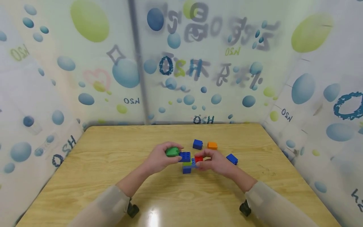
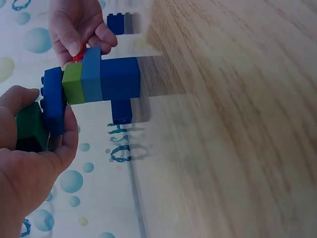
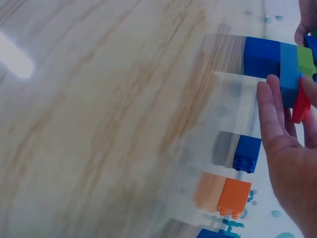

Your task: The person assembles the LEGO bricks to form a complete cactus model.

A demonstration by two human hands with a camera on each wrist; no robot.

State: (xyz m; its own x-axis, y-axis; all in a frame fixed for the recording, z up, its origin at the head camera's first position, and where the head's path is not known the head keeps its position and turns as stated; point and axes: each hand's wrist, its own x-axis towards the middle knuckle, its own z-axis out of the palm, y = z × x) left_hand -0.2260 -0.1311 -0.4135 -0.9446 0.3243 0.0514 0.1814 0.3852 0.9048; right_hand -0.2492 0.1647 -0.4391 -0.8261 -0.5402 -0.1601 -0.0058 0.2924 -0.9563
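Note:
In the head view a small stack stands on the table: a blue brick [image 1: 186, 170] at the bottom, a light blue brick [image 2: 91, 74] above it, then a lime green brick [image 2: 73, 83] and a dark blue brick [image 1: 185, 156] at the top. My left hand [image 1: 160, 159] grips a green brick [image 1: 172, 152], its fingertips also against the top blue brick. Whether green and blue are joined cannot be told. On the right, my right hand [image 1: 216, 162] pinches a red brick [image 1: 199, 159] over the light blue brick's overhanging end; its fingers partly hide both.
Behind the stack lie a loose blue brick [image 1: 198, 144] and an orange brick [image 1: 212, 145]. Another blue brick [image 1: 232, 159] lies beyond the right hand. The wooden table [image 1: 113, 142] meets patterned curtains [image 1: 212, 78] at its back and sides.

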